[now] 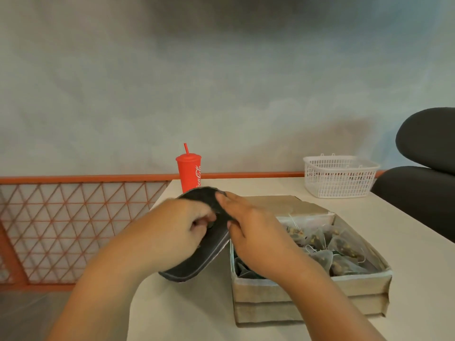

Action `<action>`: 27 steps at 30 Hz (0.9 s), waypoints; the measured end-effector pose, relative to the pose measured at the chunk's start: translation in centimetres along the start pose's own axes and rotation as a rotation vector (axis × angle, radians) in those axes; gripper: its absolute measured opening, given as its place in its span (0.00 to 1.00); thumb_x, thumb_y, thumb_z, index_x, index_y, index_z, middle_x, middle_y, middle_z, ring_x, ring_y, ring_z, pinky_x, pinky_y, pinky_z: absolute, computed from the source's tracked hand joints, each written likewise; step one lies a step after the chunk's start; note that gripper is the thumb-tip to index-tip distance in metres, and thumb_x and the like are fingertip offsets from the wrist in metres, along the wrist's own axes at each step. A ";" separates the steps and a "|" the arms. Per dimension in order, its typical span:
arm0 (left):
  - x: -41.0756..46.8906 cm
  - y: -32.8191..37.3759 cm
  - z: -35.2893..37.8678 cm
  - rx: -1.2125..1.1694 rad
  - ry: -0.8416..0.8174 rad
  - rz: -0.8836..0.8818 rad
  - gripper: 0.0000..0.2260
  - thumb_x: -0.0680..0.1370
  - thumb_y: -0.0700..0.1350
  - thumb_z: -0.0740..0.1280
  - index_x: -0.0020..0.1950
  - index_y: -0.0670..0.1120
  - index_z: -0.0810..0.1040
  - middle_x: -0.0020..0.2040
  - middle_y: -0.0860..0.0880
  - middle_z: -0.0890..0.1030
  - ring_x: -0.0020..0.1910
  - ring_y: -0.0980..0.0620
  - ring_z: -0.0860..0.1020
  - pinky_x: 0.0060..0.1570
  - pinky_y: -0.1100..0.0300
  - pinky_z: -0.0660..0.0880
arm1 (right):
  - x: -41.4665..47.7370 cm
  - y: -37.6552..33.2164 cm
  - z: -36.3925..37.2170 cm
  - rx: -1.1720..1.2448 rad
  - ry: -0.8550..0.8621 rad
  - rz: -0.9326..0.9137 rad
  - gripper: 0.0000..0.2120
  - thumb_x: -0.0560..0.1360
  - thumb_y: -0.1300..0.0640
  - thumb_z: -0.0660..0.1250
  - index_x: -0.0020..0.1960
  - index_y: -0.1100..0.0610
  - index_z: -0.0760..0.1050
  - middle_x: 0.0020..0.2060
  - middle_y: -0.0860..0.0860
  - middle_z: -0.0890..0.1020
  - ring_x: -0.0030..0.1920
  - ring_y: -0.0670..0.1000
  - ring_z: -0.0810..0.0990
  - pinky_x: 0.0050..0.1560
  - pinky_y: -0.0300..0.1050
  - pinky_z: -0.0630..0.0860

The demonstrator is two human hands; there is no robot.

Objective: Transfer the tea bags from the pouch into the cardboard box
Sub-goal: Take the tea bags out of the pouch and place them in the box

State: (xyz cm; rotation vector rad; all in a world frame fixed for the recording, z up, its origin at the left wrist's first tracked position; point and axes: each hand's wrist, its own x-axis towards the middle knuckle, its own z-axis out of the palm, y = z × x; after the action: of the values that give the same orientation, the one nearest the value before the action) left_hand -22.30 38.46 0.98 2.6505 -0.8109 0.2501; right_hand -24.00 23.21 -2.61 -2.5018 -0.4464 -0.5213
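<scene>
Both hands meet on the dark grey pouch (197,263), which is lifted clear of the worktop (408,271) and hangs curved between them. The left hand (177,226) has its fingers curled round the pouch's near side, the knuckles bent tight. The right hand (251,227) lies over the pouch's upper edge, its fingers stretched along the fabric and its thumb tucked against the underside, so it pinches the edge. What is inside the pouch cannot be seen. The cardboard box (307,307) stands open directly under and to the right of the right hand and wrist, its near left corner just beside the pouch's lower end. Tea bags (344,247) with thin white strings lie heaped in it, filling the part beyond the right wrist. Past the left hand's knuckles a red cup (188,173) with a lid and straw stands upright. Far beyond the right hand sits a white basket (339,177), with a black chair (428,143) further right. Left of the left hand runs an orange mesh railing (73,217).
</scene>
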 end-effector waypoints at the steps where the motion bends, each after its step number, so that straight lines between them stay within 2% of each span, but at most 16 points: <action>1: 0.3 -0.2 0.6 0.070 -0.084 -0.028 0.13 0.79 0.44 0.59 0.60 0.58 0.74 0.50 0.58 0.78 0.46 0.59 0.75 0.40 0.72 0.68 | -0.1 -0.1 0.0 -0.003 -0.005 -0.001 0.25 0.79 0.62 0.55 0.74 0.49 0.57 0.73 0.44 0.60 0.71 0.46 0.62 0.68 0.34 0.57; 4: 2.4 -1.1 1.9 0.248 -0.265 -0.134 0.18 0.79 0.44 0.57 0.68 0.59 0.68 0.58 0.53 0.76 0.50 0.53 0.73 0.47 0.67 0.66 | -0.1 -0.3 -0.1 -0.003 -0.019 0.004 0.25 0.79 0.62 0.55 0.74 0.49 0.57 0.74 0.44 0.60 0.72 0.48 0.62 0.71 0.40 0.59; 7: 5.8 -2.4 3.5 0.376 -0.393 -0.203 0.17 0.79 0.43 0.58 0.67 0.52 0.69 0.55 0.49 0.77 0.48 0.51 0.73 0.49 0.61 0.68 | -0.1 -0.6 -0.1 0.001 -0.031 0.003 0.25 0.79 0.63 0.55 0.74 0.50 0.57 0.74 0.44 0.59 0.72 0.49 0.61 0.72 0.44 0.60; 11: 8.3 -4.3 5.1 0.541 -0.650 -0.258 0.18 0.79 0.44 0.58 0.69 0.48 0.66 0.65 0.45 0.72 0.62 0.45 0.71 0.63 0.53 0.67 | -0.2 -0.7 0.1 -0.002 -0.041 -0.020 0.26 0.78 0.64 0.54 0.74 0.50 0.57 0.74 0.45 0.59 0.72 0.50 0.61 0.72 0.44 0.60; 13: 8.7 -4.7 5.4 0.494 -0.640 -0.272 0.18 0.80 0.46 0.57 0.70 0.48 0.64 0.67 0.45 0.70 0.64 0.45 0.70 0.63 0.53 0.66 | -0.2 -0.8 0.3 -0.008 -0.047 -0.024 0.26 0.78 0.64 0.54 0.74 0.50 0.57 0.74 0.45 0.58 0.72 0.49 0.61 0.72 0.42 0.59; 16: 8.1 -3.5 4.7 0.380 -0.523 -0.245 0.18 0.81 0.45 0.54 0.71 0.46 0.62 0.69 0.44 0.68 0.66 0.45 0.67 0.63 0.54 0.63 | -0.1 -1.0 0.6 -0.011 -0.052 -0.030 0.26 0.79 0.63 0.55 0.74 0.49 0.56 0.74 0.44 0.59 0.72 0.48 0.61 0.72 0.41 0.58; 18: 7.2 -1.9 4.1 0.429 -0.524 -0.175 0.18 0.82 0.43 0.53 0.72 0.42 0.61 0.71 0.42 0.65 0.69 0.45 0.65 0.65 0.55 0.62 | -0.2 -1.0 0.7 -0.011 -0.056 -0.035 0.26 0.79 0.63 0.55 0.74 0.49 0.56 0.74 0.44 0.58 0.72 0.48 0.60 0.71 0.40 0.57; 19: 6.9 -0.7 3.9 0.445 -0.519 -0.204 0.18 0.82 0.41 0.52 0.72 0.40 0.59 0.72 0.40 0.63 0.71 0.45 0.62 0.67 0.57 0.60 | -0.3 -1.0 0.7 -0.011 -0.057 -0.038 0.26 0.79 0.64 0.55 0.74 0.49 0.56 0.74 0.44 0.58 0.72 0.47 0.60 0.71 0.40 0.57; 21: 6.6 1.2 5.8 0.577 -0.493 -0.273 0.20 0.81 0.37 0.51 0.72 0.34 0.54 0.74 0.38 0.57 0.74 0.44 0.56 0.69 0.63 0.53 | -0.3 -0.9 0.4 -0.007 -0.057 -0.046 0.27 0.78 0.64 0.55 0.74 0.49 0.56 0.74 0.44 0.59 0.72 0.47 0.60 0.71 0.40 0.56; 22: 5.9 2.4 6.5 0.716 -0.643 -0.304 0.20 0.80 0.34 0.53 0.71 0.31 0.54 0.74 0.36 0.57 0.74 0.43 0.55 0.70 0.62 0.47 | -0.4 -0.9 0.3 -0.006 -0.059 -0.051 0.27 0.78 0.65 0.55 0.75 0.50 0.56 0.74 0.44 0.59 0.72 0.47 0.60 0.71 0.40 0.56; 23: 5.7 3.7 6.9 0.911 -0.714 -0.354 0.20 0.79 0.32 0.54 0.70 0.29 0.55 0.73 0.34 0.58 0.73 0.41 0.56 0.69 0.61 0.44 | -0.4 -0.8 0.2 -0.009 -0.061 -0.057 0.27 0.78 0.65 0.55 0.75 0.50 0.55 0.74 0.44 0.58 0.72 0.47 0.59 0.71 0.39 0.56; 26: 6.3 4.7 9.1 1.268 -0.561 -0.275 0.18 0.77 0.30 0.56 0.65 0.25 0.58 0.70 0.32 0.62 0.71 0.39 0.60 0.69 0.58 0.47 | -0.4 -0.7 0.1 -0.011 -0.069 -0.083 0.27 0.78 0.65 0.55 0.75 0.50 0.55 0.74 0.44 0.58 0.73 0.46 0.58 0.68 0.33 0.51; 27: 6.3 4.7 9.1 1.249 -0.517 -0.339 0.17 0.77 0.30 0.56 0.63 0.24 0.59 0.70 0.31 0.62 0.71 0.38 0.60 0.69 0.57 0.48 | -0.4 -0.8 0.0 -0.007 -0.074 -0.095 0.27 0.78 0.65 0.55 0.75 0.50 0.55 0.74 0.44 0.59 0.73 0.45 0.57 0.67 0.32 0.51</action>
State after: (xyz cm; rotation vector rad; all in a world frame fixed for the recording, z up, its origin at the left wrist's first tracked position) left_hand -19.23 28.16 -4.39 4.0783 -0.2992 -0.0842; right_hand -24.66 23.77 -2.48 -2.5220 -0.5946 -0.4688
